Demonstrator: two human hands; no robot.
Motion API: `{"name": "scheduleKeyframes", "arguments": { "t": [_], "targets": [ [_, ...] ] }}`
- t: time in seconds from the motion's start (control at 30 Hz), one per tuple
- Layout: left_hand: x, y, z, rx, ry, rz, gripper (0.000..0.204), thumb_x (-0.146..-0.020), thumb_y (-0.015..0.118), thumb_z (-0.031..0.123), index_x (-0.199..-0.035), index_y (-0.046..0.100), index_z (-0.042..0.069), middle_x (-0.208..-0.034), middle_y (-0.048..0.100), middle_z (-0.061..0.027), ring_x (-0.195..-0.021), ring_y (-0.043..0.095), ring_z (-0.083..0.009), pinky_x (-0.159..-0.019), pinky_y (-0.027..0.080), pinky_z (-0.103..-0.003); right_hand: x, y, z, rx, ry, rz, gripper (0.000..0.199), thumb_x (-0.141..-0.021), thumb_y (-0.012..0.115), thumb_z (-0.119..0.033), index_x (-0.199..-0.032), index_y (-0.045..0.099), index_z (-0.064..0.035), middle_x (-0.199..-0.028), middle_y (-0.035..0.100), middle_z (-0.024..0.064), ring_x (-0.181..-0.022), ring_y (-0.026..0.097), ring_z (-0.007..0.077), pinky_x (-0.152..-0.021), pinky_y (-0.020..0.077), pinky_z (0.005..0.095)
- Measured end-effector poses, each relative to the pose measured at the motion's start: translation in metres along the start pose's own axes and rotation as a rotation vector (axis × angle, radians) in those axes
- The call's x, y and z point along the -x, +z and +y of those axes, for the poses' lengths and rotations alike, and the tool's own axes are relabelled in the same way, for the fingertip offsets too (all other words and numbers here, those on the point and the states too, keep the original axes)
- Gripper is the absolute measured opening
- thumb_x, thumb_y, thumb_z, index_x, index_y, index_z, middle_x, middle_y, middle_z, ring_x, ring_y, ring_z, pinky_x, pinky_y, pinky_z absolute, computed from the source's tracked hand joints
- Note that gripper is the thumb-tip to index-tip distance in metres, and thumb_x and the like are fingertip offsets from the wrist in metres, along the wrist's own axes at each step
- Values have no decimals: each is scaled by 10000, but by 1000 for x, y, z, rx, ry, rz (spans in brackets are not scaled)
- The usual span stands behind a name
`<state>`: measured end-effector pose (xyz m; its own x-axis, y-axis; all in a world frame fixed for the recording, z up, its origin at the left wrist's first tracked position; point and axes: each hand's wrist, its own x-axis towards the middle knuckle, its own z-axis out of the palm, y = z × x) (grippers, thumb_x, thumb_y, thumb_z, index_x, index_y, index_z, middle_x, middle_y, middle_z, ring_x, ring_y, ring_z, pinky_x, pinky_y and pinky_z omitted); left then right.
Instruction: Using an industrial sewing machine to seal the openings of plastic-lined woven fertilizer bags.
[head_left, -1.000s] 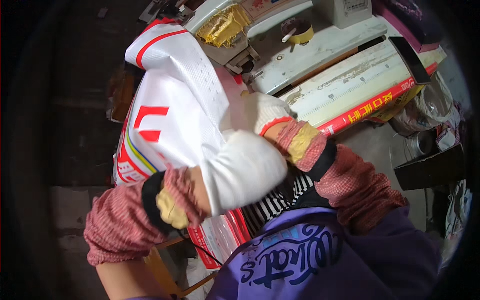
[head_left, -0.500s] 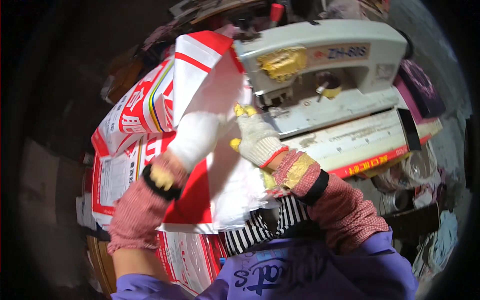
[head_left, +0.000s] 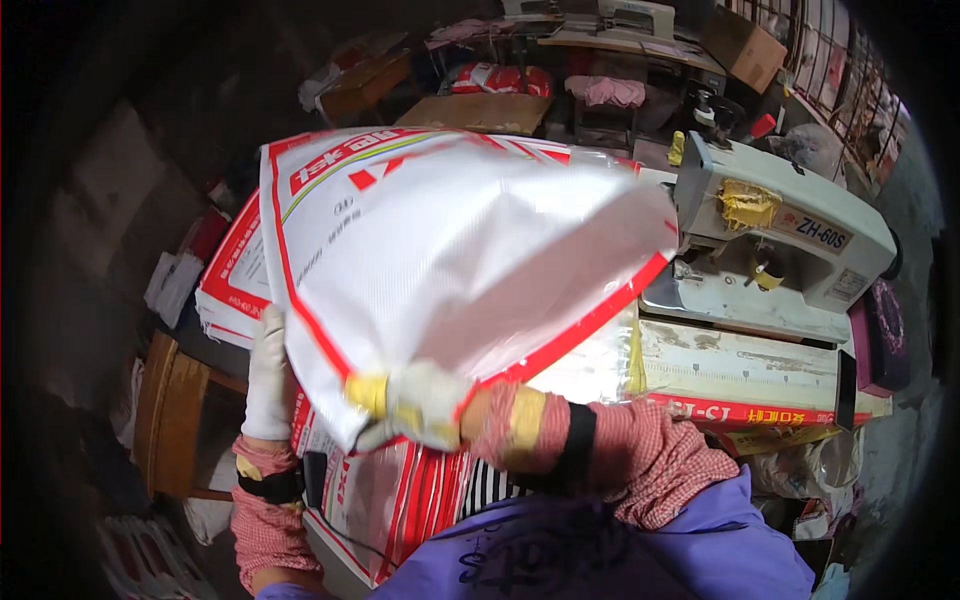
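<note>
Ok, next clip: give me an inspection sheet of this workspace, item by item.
Surface: worn pale sewing table, mostly covered.
Job's things: large white woven sack with red trim, lifted up; stack of similar printed sacks at the left.
Clutter: grey industrial sewing machine; brown cardboard boxes behind.
Hands: gloved left hand on the sack's left edge; gloved right hand gripping its lower edge.
Cables: nothing seen.
Surroundings: crowded, dim workshop; wooden furniture at the left.

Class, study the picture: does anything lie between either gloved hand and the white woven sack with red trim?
Nothing visible does. The right hand already grips the lower edge of the white sack, and the left hand rests against its left edge, glove touching sack directly.
</note>
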<state>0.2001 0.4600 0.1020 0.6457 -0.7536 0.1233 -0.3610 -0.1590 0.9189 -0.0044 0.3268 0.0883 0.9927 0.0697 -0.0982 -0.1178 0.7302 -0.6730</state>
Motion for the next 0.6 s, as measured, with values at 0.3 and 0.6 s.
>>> {"name": "scheduleKeyframes", "arguments": {
  "t": [0.3,0.6],
  "targets": [
    [91,12,-33,287,-257,106,373,-891,469,271,-1056,547,-54,-973,611,-87,-864,564,-126,-774,431,-264,125,-129,6,-155,-146,11,577,-781,591,-443,-1195,469,-59,-1194,507,180,-1079,493,372,-896,400,487],
    [194,-66,-91,17,-256,291,427,-894,479,350,-1038,543,-47,-910,625,-84,-794,589,-137,-728,459,-257,64,-201,-13,-318,-270,247,494,-876,459,-342,-1225,439,6,-1226,498,150,-1139,465,233,-1044,265,432]
  ]
}}
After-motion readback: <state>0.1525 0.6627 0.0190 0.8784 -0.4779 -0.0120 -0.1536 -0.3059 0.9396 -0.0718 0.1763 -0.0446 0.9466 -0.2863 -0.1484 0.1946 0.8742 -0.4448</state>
